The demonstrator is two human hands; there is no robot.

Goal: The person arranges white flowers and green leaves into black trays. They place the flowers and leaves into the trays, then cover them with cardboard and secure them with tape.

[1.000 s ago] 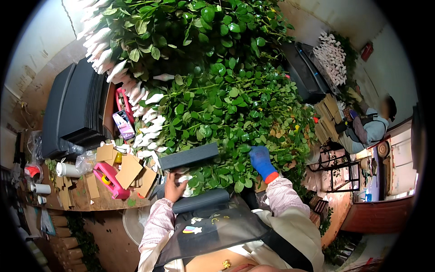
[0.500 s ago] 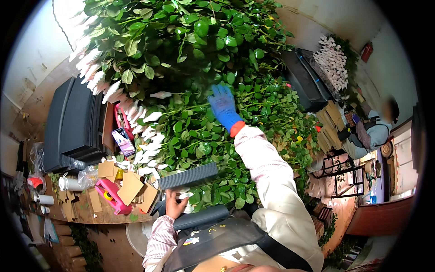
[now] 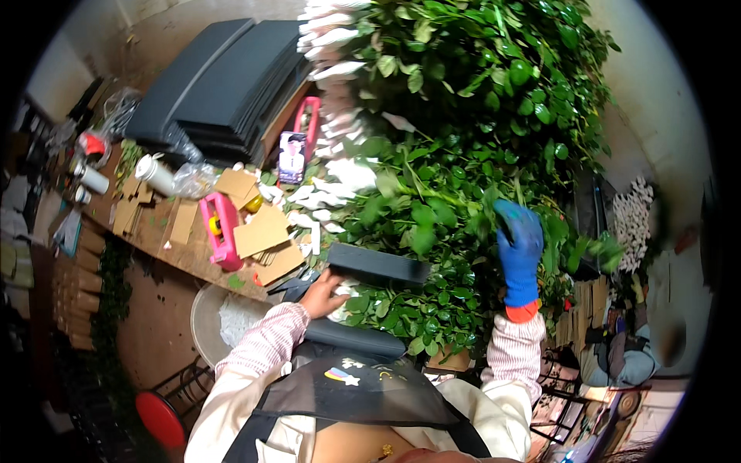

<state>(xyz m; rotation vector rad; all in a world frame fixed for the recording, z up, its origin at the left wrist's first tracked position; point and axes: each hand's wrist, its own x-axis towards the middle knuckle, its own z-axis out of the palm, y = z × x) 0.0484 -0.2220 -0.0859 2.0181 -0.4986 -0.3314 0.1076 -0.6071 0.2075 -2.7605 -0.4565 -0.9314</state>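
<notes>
Where leaves [image 3: 423,231] blur, gloved right hand [image 3: 519,241] hides its grip.

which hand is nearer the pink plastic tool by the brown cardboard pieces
Left. The bare left hand is right of the pink plastic tool; the blue-gloved right hand is farther right, over green leafy stems.

Leafy stems [image 3: 441,210] blurred beside the person's blue-gloved right hand [image 3: 521,243], its grip unclear, right edge of the tabletop [image 3: 154,235] hidden by foliage [image 3: 478,85], phone [image 3: 292,156] screen too small to read.
</notes>
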